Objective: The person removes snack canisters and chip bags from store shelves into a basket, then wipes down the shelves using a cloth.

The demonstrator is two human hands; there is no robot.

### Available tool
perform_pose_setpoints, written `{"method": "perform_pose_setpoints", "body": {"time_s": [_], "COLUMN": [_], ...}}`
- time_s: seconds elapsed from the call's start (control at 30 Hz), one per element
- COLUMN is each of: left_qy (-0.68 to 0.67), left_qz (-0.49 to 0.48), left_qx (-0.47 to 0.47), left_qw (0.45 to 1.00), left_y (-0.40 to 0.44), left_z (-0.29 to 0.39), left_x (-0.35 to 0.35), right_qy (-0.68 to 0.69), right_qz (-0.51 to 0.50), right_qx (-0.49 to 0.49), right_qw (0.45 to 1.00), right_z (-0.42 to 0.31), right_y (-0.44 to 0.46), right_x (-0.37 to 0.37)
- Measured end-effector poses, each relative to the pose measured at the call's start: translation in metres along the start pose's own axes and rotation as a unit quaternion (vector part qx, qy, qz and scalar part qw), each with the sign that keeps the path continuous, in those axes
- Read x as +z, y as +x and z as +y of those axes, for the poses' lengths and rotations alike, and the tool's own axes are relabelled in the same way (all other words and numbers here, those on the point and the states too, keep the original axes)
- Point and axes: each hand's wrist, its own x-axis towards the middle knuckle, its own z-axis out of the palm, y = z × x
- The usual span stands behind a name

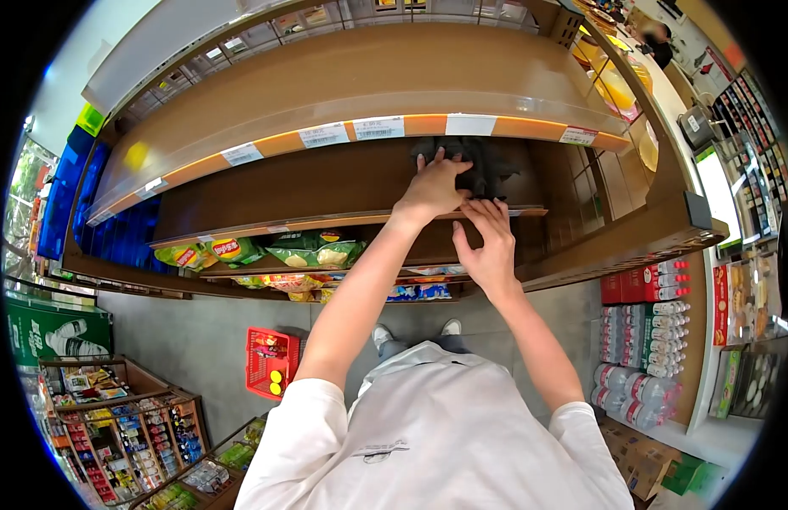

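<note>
A dark grey crumpled cloth [493,161] lies toward the right end of the second brown shelf [309,183], beneath the top shelf's price-tag strip. My left hand [435,184] reaches onto this shelf, its fingers spread over the left part of the cloth. Close beside it, my right hand [489,246] is at the shelf's front edge. Its fingers are stretched out, with the tips near the cloth's lower side and the thumb apart. Whether those fingertips touch the cloth, I cannot tell.
Above is the top brown shelf [343,76] with price tags [379,127]. Chip bags [315,248] fill lower shelves. A red basket [272,364] with items stands on the floor to the left. Bottled drinks [636,391] are stacked at right. A person [657,42] is behind the counter.
</note>
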Motion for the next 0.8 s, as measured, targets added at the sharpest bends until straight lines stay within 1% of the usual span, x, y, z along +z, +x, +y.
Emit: {"method": "perform_pose_setpoints", "body": {"time_s": [0.1, 0.17, 0.2, 0.27, 0.33, 0.4, 0.43, 0.5, 0.53, 0.6, 0.7, 0.8], "left_qy": [-0.018, 0.040, 0.042, -0.015, -0.004, 0.065, 0.068, 0.043, 0.043, 0.013, 0.006, -0.004], "left_qz": [0.012, -0.025, -0.026, -0.027, -0.045, -0.063, -0.065, -0.067, -0.069, -0.118, -0.139, -0.135], "left_qx": [0.013, -0.036, -0.035, -0.050, -0.053, -0.026, -0.021, 0.081, 0.089, 0.176, 0.202, 0.218], "left_qw": [1.000, 0.998, 0.998, 0.998, 0.998, 0.996, 0.995, 0.994, 0.993, 0.977, 0.969, 0.966], "left_y": [-0.013, -0.032, -0.038, -0.046, -0.043, -0.034, -0.025, 0.006, 0.021, 0.047, 0.069, 0.075], "left_z": [-0.005, -0.002, -0.007, -0.015, -0.015, -0.011, -0.013, -0.019, -0.020, -0.011, 0.013, 0.015], "left_x": [-0.017, -0.043, -0.046, -0.050, -0.052, -0.048, -0.042, -0.025, -0.016, -0.005, 0.011, 0.017], "right_qy": [0.002, 0.010, 0.010, 0.024, 0.018, 0.008, 0.011, 0.015, 0.013, 0.023, 0.030, 0.036], "right_qz": [0.005, 0.006, 0.008, 0.016, 0.021, 0.028, 0.016, 0.012, 0.019, 0.021, 0.026, 0.026], "right_qx": [-0.003, 0.001, 0.001, 0.015, 0.013, 0.008, 0.010, 0.008, 0.010, 0.026, 0.033, 0.031], "right_qw": [1.000, 1.000, 1.000, 0.999, 1.000, 1.000, 1.000, 1.000, 1.000, 0.999, 0.999, 0.999], "right_z": [0.000, -0.001, -0.001, -0.001, -0.003, -0.003, -0.004, -0.003, -0.003, -0.002, -0.004, -0.003], "right_y": [0.000, 0.001, 0.002, 0.000, 0.000, 0.001, 0.000, -0.001, -0.001, 0.001, 0.003, 0.003], "right_x": [-0.001, 0.000, 0.001, 0.004, 0.005, 0.003, 0.002, 0.003, 0.003, 0.005, 0.003, 0.003]}}
